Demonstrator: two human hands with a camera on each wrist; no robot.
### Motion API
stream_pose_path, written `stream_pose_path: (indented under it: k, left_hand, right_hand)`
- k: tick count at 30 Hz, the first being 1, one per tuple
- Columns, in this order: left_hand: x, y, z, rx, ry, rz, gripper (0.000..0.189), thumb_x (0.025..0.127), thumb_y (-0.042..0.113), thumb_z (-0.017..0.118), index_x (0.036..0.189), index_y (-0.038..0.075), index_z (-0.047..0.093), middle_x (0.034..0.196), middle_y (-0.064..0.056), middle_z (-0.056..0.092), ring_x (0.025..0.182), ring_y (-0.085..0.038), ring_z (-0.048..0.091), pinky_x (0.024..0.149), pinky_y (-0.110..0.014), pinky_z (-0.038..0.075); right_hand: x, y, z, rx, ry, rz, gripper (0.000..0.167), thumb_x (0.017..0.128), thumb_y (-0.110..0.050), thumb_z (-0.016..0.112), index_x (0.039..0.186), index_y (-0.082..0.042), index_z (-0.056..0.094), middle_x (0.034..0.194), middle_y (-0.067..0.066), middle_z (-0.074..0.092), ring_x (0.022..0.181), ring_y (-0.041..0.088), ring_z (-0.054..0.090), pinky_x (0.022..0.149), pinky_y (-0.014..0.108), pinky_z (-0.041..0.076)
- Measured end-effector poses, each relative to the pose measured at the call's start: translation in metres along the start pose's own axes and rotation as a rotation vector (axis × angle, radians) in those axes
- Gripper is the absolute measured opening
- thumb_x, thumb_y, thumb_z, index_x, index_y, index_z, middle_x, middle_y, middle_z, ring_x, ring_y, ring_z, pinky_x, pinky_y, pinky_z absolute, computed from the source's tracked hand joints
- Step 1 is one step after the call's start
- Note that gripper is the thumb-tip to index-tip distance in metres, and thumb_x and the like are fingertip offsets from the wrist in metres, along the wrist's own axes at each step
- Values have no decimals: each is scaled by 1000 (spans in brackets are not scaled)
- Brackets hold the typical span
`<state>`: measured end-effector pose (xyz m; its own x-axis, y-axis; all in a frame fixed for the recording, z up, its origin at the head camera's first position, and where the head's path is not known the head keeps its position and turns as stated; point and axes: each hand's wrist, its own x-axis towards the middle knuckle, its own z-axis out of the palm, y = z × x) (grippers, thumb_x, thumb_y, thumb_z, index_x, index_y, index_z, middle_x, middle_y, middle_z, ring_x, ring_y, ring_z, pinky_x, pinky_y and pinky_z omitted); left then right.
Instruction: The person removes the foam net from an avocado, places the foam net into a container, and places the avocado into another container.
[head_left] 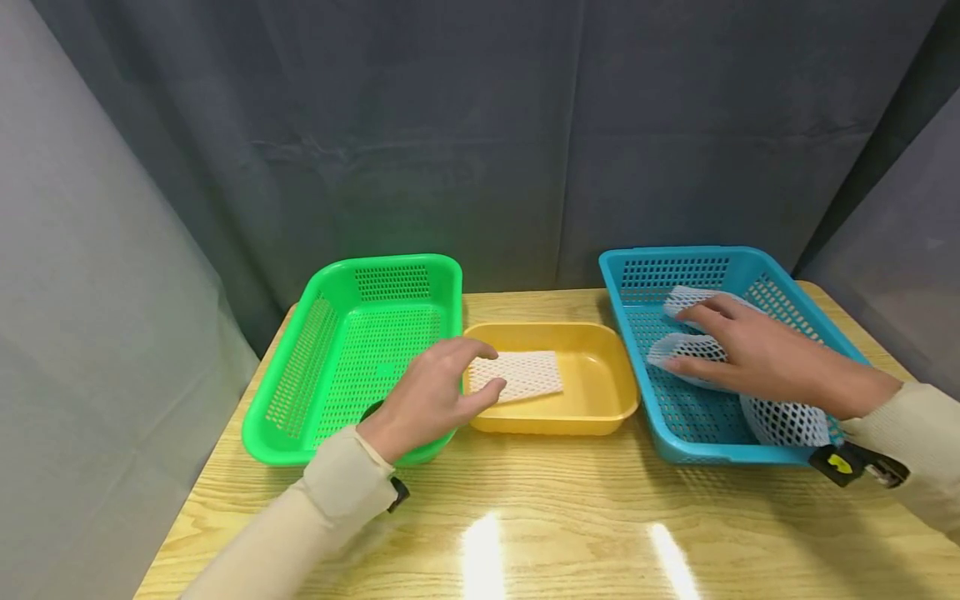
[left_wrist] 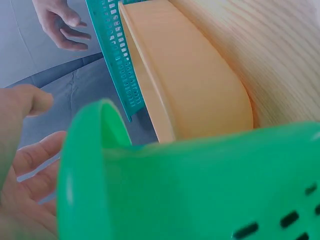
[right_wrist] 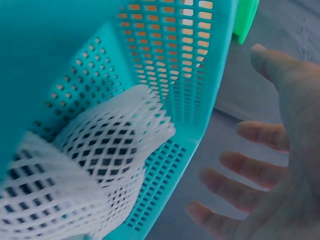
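Observation:
My left hand (head_left: 435,396) hovers over the right rim of the green basket (head_left: 258,425), thumb and fingers parted, holding nothing. Just beyond its fingertips a flat white foam net sleeve (head_left: 531,375) lies in the yellow tray (head_left: 600,408). On the right, my right hand (head_left: 757,350) is above the blue basket (head_left: 663,425), its fingers spread and apart from the basket in the right wrist view. Beneath and around it are white foam net sleeves: one at the back (head_left: 686,298), one in the middle (head_left: 670,346) and one near the front (head_left: 787,422), bulging and partly hidden by my forearm.
All three containers stand side by side on a wooden table (head_left: 555,508), with the yellow tray between the two taller baskets. A dark grey curtain (head_left: 450,150) hangs behind the table, and light grey cloth panels (head_left: 97,292) flank it.

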<state>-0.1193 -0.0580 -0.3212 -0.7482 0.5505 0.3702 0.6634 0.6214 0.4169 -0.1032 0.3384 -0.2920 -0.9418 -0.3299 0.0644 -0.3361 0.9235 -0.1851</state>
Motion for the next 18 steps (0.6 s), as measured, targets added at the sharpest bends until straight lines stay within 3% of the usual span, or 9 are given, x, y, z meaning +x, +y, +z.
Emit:
stream_pose_path:
  k: [7,13,18]
  left_hand:
    - [1,4,8,-15,3,32,30,95,30,72,117,10,69,119,-5,74,114,-26,67,98,-41,56]
    - [4,8,12,-20,-16,43,30,95,30,71,117,10,69,120,-6,74,116,-27,66,99,-42,56]
    - [9,14,17,-36,-28,58,31,96,31,69,119,10,69,121,-5,73,117,-24,66,99,-41,56]
  right_hand:
    - [-13,17,10,-58,9,19,68,94,-51,70,141,-3,56,136,23,53,108,35,64,87,57,55]
    - [-23,29,18,-69,-50,92,76,96,-56,66,147,-2,49,144,31,48,116,48,62,86,64,52]
    - [-30,37,23,-83,-44,119,81,95,-55,68,148,1,46,142,36,48,117,53,60,84,65,52]
